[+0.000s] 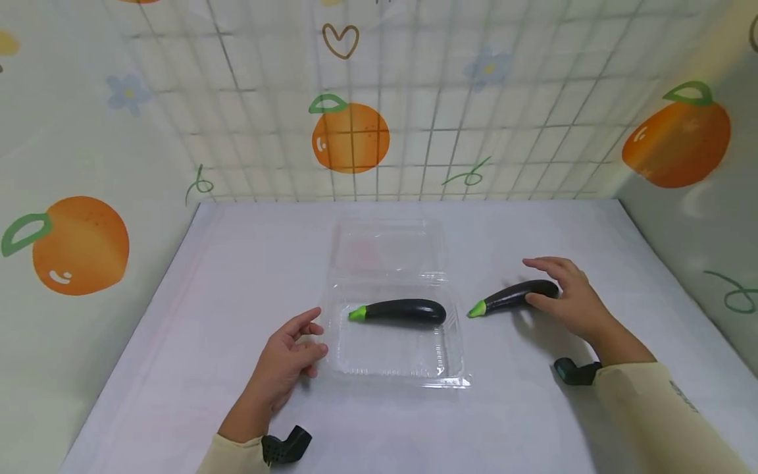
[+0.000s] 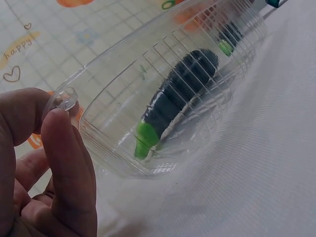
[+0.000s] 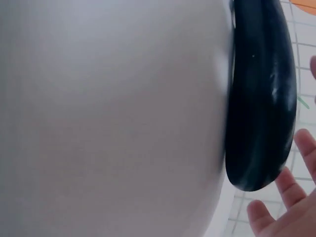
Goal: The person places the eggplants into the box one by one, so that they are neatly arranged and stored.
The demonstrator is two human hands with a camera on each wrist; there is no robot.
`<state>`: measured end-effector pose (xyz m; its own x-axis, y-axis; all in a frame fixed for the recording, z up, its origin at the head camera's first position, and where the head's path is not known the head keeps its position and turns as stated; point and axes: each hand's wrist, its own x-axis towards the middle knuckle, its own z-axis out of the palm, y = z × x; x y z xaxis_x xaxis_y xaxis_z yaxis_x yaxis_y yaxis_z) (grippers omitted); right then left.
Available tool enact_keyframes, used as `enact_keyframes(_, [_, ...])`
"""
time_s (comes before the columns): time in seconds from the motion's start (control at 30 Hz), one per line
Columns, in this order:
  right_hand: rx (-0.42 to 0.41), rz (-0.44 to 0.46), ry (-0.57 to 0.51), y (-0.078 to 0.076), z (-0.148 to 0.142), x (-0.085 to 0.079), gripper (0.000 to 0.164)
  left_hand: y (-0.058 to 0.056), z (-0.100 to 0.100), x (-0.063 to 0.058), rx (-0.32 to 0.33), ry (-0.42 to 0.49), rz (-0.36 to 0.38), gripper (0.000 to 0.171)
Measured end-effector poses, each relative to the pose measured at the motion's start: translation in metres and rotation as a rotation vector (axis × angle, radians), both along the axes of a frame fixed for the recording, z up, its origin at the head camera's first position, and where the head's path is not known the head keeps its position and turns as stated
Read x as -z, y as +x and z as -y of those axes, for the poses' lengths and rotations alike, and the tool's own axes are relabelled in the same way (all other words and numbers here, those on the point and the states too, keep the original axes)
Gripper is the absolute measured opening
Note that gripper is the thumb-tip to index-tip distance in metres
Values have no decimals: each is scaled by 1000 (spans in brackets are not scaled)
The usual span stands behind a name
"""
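A clear plastic clamshell box (image 1: 385, 352) lies with its lid (image 1: 385, 247) folded back. Inside its base rests a dark purple eggplant (image 1: 414, 311) with a green stem end, pointing left. My left hand (image 1: 284, 362) is at the box's left side. In the left wrist view, the thumb and a finger (image 2: 61, 136) pinch the rim's corner. A second eggplant (image 1: 509, 297) lies right of the box, its green tip toward it. Over its thick end hovers my right hand (image 1: 574, 306), thumb and fingers spread. The right wrist view shows fingertips (image 3: 291, 190) beside this eggplant (image 3: 261, 98).
A white tabletop (image 1: 195, 296) spreads under everything. Behind it stands a wall (image 1: 266, 118) with a grid pattern and printed oranges, and printed panels flank both sides. Black wrist devices (image 1: 287, 446) are worn on both arms, over pale sleeves (image 1: 657, 408).
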<state>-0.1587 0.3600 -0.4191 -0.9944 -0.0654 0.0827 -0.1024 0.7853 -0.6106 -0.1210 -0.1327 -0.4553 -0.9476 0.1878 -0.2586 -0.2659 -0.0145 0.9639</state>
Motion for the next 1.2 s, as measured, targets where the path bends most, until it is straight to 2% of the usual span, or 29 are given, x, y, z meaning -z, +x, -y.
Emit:
enact_keyframes(0.1, [-16, 33, 6, -1, 0, 4, 63, 3, 2, 2, -8, 13, 8, 67])
enact_keyframes(0.43, [19, 166, 90, -9, 3, 1, 62, 4, 1, 2, 5, 33, -3, 67])
enact_keyframes(0.83, [-24, 185, 91, -10, 4, 2, 47, 3, 1, -1, 5, 30, -1, 67])
enact_keyframes(1.03, [-44, 232, 95, -9, 3, 0, 46, 2, 1, -1, 10, 30, -7, 67])
enact_keyframes(1.2, [-52, 227, 119, -10, 2, 0, 43, 1, 2, -1, 12, 26, -6, 68])
